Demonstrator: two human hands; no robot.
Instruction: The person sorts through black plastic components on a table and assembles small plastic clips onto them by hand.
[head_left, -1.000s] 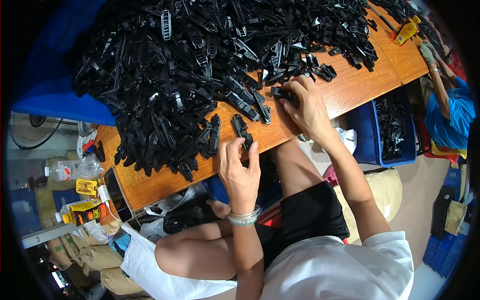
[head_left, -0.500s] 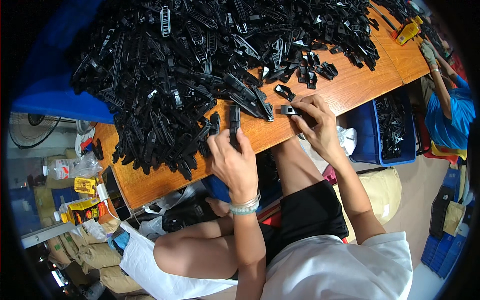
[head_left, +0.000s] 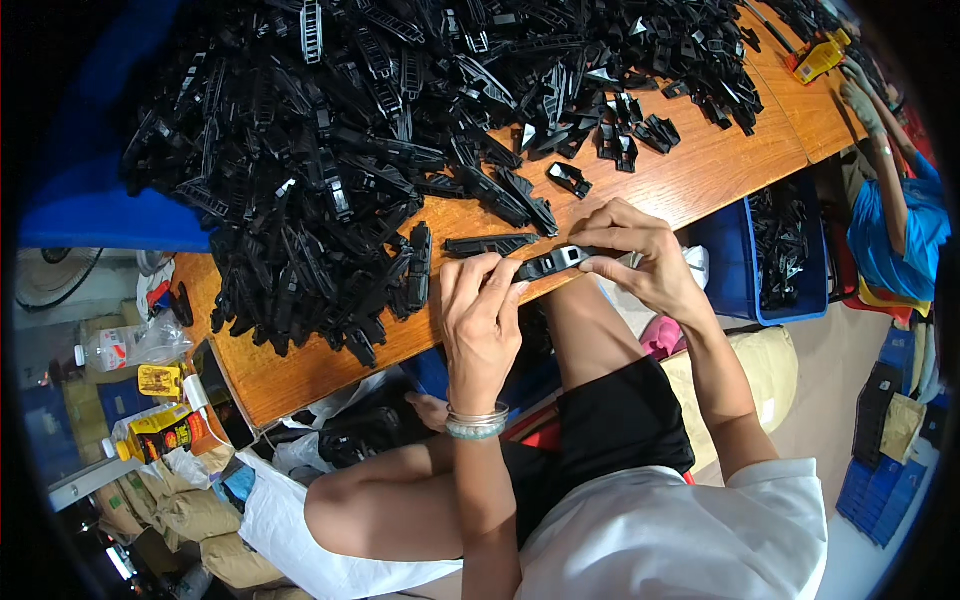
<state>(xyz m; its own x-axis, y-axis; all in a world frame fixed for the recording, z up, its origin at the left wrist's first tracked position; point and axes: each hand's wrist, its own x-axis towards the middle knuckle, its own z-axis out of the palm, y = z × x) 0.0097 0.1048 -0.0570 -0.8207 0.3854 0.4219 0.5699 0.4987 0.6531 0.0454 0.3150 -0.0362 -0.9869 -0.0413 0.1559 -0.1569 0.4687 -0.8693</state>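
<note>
My left hand (head_left: pixel 480 315) is closed, its fingertips gripping one end of a long black plastic clip part (head_left: pixel 538 267). My right hand (head_left: pixel 648 255) pinches a small black plastic piece with a square hole (head_left: pixel 574 256) against the other end. The two pieces meet end to end above the table's near edge; whether they are locked together cannot be seen. Another long black part (head_left: pixel 490 245) lies on the table just beyond the left fingers. Farther off sits a small open black piece (head_left: pixel 569 179).
A big heap of black plastic parts (head_left: pixel 330 150) covers much of the wooden table (head_left: pixel 290 385). At right stands a blue bin (head_left: pixel 738 265) of similar parts. A co-worker's gloved hand (head_left: pixel 861 105) is near a yellow bottle (head_left: pixel 822 57). More bottles (head_left: pixel 165 430) stand at left.
My hands have come together. The long part in my left hand has swung from pointing away to pointing right, and its end now meets the small piece in my right hand.
</note>
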